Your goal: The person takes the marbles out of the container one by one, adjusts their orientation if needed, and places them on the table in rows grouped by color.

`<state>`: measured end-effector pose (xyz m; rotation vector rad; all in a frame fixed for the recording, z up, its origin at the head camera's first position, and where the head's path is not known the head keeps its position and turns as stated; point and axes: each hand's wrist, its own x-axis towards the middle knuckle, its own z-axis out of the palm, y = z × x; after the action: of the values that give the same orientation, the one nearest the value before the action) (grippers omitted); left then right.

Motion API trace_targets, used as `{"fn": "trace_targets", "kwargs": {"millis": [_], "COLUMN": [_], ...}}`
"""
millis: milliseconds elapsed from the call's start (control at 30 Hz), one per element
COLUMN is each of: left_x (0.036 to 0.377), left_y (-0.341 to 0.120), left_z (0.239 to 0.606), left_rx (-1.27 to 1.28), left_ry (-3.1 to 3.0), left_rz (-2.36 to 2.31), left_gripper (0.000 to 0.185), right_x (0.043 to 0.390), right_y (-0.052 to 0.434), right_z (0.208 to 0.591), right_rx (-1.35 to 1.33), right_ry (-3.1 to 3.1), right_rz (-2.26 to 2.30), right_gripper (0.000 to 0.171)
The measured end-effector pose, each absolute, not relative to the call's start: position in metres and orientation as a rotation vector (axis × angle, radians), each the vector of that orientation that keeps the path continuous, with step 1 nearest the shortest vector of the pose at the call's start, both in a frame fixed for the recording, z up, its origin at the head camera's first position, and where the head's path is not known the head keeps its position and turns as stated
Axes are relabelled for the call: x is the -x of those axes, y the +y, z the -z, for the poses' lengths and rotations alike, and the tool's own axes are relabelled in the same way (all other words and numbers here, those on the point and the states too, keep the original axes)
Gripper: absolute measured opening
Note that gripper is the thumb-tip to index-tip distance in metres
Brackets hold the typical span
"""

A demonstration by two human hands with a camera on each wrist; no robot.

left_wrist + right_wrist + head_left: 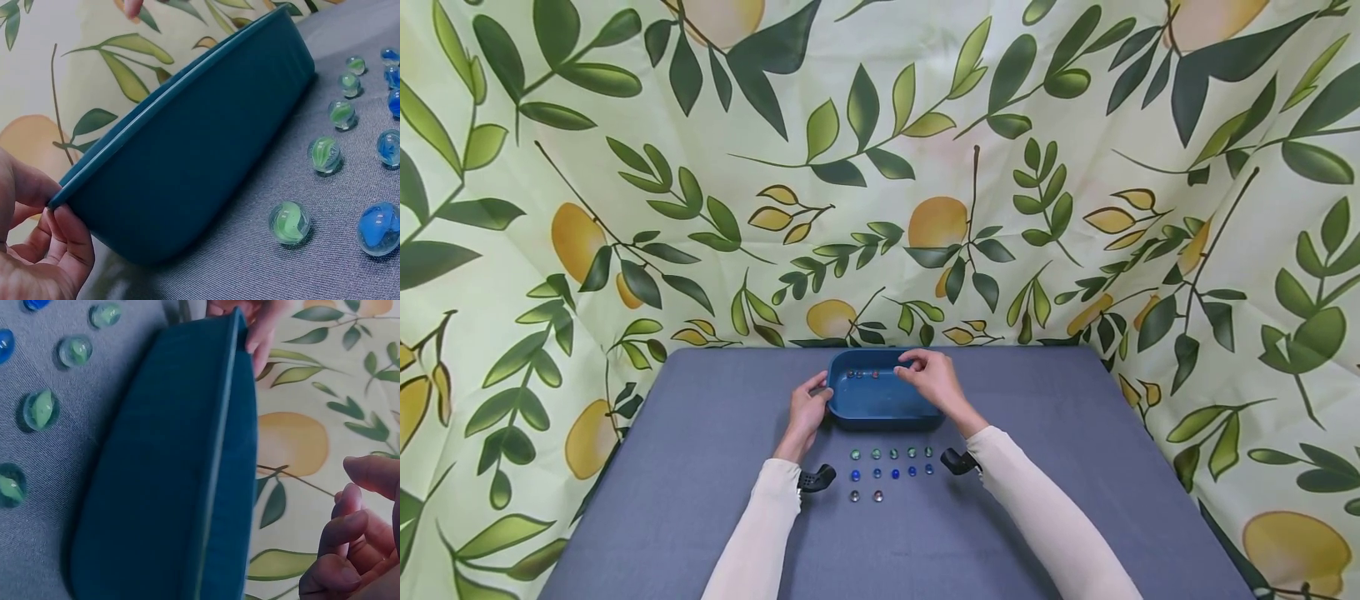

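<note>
Here the left hand (808,408) grips the blue tray (880,408), right hand (934,379) curled above.

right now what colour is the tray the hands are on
Dark teal blue tray, seen best in the left wrist view.

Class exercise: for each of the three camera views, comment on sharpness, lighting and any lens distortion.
Head view: even, soft light, faint shadows under the blue tray; wide lens bows the backdrop, marbles tiny. Left wrist view: marbles crisp with glints, left hand soft at the edge. Right wrist view: dimmer, tray dark, right hand's fingers blurred.
</note>
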<state>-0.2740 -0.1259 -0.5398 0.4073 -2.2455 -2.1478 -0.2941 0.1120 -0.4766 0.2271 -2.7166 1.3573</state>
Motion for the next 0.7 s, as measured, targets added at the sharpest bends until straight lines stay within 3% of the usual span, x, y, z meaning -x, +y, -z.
{"fn": "trace_targets", "kwargs": {"millis": [233,700], "left_x": [0.275,0.275], "left_y": [-0.126,-0.127], "left_z": [0.540,0.543], "left_rx": [-0.404,-0.396], "left_ry": [-2.238,-2.231], "left_rz": [2.149,2.149], "left_gripper": [0.046,0.046], "right_x": [0.313,0.337], "right_y": [0.098,0.074], "right_z": [0.488,0.513], "right_rx": [-0.206,-0.129], "right_ry": [-2.783,-2.917], "right_rz": [-1.345,-1.274], "right_gripper": [0.032,0.026]}}
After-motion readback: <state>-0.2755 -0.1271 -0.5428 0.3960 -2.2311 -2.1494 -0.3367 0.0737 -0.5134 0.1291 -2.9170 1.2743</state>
